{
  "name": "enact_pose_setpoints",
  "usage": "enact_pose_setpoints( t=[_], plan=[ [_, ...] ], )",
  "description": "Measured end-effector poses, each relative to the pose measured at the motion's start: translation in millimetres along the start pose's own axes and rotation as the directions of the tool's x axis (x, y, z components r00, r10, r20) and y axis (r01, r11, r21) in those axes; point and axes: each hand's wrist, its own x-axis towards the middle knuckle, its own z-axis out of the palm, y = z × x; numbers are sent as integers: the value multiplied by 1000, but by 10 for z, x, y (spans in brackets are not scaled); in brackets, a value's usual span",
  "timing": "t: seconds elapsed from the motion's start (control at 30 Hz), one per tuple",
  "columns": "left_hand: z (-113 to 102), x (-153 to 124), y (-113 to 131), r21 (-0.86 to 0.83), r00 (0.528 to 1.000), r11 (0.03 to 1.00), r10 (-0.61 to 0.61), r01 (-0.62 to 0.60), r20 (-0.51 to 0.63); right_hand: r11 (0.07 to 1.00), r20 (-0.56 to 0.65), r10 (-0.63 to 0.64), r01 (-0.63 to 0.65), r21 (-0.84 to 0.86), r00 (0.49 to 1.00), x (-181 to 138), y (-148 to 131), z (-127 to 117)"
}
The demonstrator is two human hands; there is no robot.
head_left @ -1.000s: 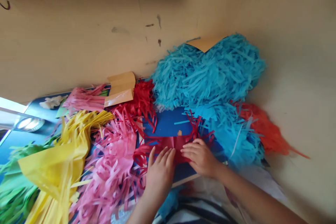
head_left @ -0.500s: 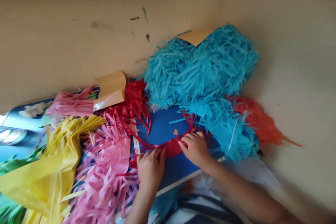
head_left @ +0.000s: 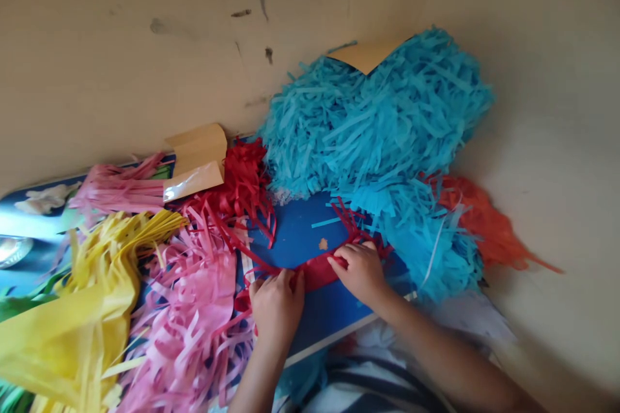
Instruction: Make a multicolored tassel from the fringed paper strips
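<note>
A strip of red fringed tissue paper (head_left: 317, 269) lies across a blue board (head_left: 303, 232) in front of me. My left hand (head_left: 276, 306) has its fingers curled and pinches the strip's left end. My right hand (head_left: 358, 269) pinches the strip's right part, fingers pressed together on the red paper. Loose red fringe strands (head_left: 356, 222) curl up behind my right hand.
A large heap of light blue fringed paper (head_left: 378, 122) over brown cardboard (head_left: 365, 55) leans on the wall behind. Orange fringe (head_left: 489, 226) lies at the right, pink fringe (head_left: 194, 310) and yellow fringe (head_left: 92, 297) at the left, more red fringe (head_left: 245, 184) and folded cardboard (head_left: 196, 158) behind.
Both hands went from lying flat on the red paper to pinching it. The strip is now gathered narrower. The view tilted down, so the shelf left the picture.
</note>
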Motion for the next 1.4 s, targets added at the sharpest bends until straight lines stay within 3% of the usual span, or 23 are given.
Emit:
enact_pose_setpoints(
  t=[0.27, 0.4, 0.5, 0.6, 0.67, 0.73, 0.8, 0.87, 0.93, 1.07, 1.27, 1.4],
  plan=[
    [-3, 11, -11, -21, 1000, 1000, 18, -18, 9, 1000, -17, -1, 1, 7, 1000, 9, 23, 5],
    [-60, -21, 45, 43, 996, 998, 38, -35, -86, 1000, -18, -13, 13, 6, 1000, -12, 17, 25],
    [-94, -35, 61, 96, 966, 976, 209, -196, -154, 1000, 11, -15, 16, -11, 1000, -2, 52, 41],
    [-104, -21, 32, 50, 893, 893, 449, -448, -19, 997, -5, -10, 9, -75, 1000, 57, 143, -42],
    [-116, -17, 13, 30, 857, 857, 514, -515, 46, 991, -105, 6, -20, -132, 994, 85, 192, -181],
    [-146, -28, 15, 26, 852, 853, 520, -522, 55, 989, -162, -68, 45, -140, 984, 67, 190, -348],
    [-188, -47, 38, 5, 855, 856, 516, -517, 57, 955, -41, -288, 283, -92, 957, 10, 139, -475],
    [-223, -57, 68, -14, 861, 864, 503, -503, 71, 857, 147, -506, 514, -18, 850, -44, 82, -514],
    [-236, -51, 89, -14, 867, 870, 492, -492, 78, 794, 231, -590, 608, -6, 774, -49, 73, -468],
    [-200, -22, 73, 6, 869, 870, 492, -493, 50, 775, 197, -619, 633, -5, 760, 77, 190, -312],
    [-138, -31, 11, -35, 892, 891, 451, -452, -34, 847, 160, -531, 528, 65, 832, 171, 183, -311],
    [-117, -47, -21, -53, 892, 893, 441, -447, -96, 812, 197, -579, 582, 51, 791, 121, 146, -311]
  ],
)
